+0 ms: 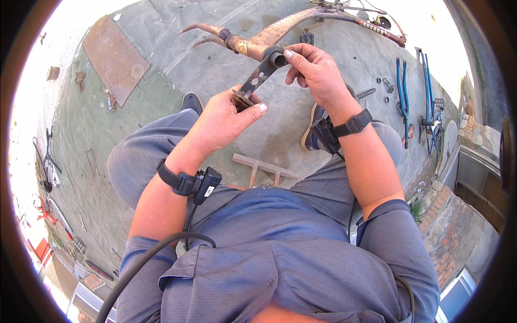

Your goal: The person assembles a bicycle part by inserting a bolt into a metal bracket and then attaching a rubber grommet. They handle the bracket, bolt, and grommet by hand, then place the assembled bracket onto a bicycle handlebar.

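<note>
A worn copper-coloured bicycle frame (pixel 285 27) lies in front of me, its short open tube end (pixel 277 60) pointing toward me. A dark flat metal bar (pixel 259 76) with pale round spots runs from that tube end down to my left hand (pixel 223 116). My left fingers are wrapped round the bar's lower end, where some brown metal plates (pixel 242 101) show, with the thumb along the near side. At the tube end's right rim, my right hand (pixel 318 72) pinches with thumb and forefinger. Whatever lies between those fingertips is too small to make out.
A small wooden stand (pixel 264 167) is between my legs. Blue bicycle forks (pixel 403 99) and small metal parts (pixel 388 85) lie to the right. A rusty sheet (pixel 116 59) lies far left. A black cable (pixel 145 258) crosses my left upper arm.
</note>
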Demonstrator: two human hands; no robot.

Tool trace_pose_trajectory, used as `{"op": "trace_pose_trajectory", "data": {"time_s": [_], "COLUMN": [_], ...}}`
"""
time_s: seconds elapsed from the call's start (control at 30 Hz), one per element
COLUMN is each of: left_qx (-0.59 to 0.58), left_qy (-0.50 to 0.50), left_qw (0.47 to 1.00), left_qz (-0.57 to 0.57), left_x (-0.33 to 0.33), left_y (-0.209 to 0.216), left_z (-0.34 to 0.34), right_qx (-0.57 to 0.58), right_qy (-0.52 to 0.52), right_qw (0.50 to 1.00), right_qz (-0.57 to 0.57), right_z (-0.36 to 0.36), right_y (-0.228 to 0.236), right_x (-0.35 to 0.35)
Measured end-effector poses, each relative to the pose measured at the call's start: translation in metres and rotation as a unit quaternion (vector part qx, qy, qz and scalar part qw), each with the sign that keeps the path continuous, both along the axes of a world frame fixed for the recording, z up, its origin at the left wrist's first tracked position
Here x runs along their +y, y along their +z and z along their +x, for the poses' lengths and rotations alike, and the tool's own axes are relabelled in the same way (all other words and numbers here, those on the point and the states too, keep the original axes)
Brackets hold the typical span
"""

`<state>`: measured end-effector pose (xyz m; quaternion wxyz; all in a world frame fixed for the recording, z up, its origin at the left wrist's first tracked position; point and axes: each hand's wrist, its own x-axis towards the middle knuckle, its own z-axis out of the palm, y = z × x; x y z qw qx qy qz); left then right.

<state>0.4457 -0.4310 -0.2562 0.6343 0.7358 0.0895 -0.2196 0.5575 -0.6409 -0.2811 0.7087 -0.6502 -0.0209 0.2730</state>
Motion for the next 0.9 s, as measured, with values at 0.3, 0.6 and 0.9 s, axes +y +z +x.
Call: {"op": "trace_pose_trajectory", "data": {"time_s": [0.3,0.6,0.9], "left_qx": [-0.006,0.045,0.064], "left_qy": [0.018,0.042,0.063], "left_qw": [1.000,0.997,0.994], "left_qz": [-0.015,-0.035,-0.055], "left_x": [-0.001,-0.001,-0.004], "left_y": [-0.003,0.000,0.002], "left_z": [-0.001,0.004,0.003], "right_qx": [0.006,0.013,0.050], "right_qy": [0.005,0.003,-0.030], "right_qw": [1.000,1.000,0.997], "right_qz": [0.003,0.006,0.058], "right_z": [0.000,0.000,0.003], "right_y": [0.001,0.002,0.010], "right_x": [0.000,0.000,-0.012]}}
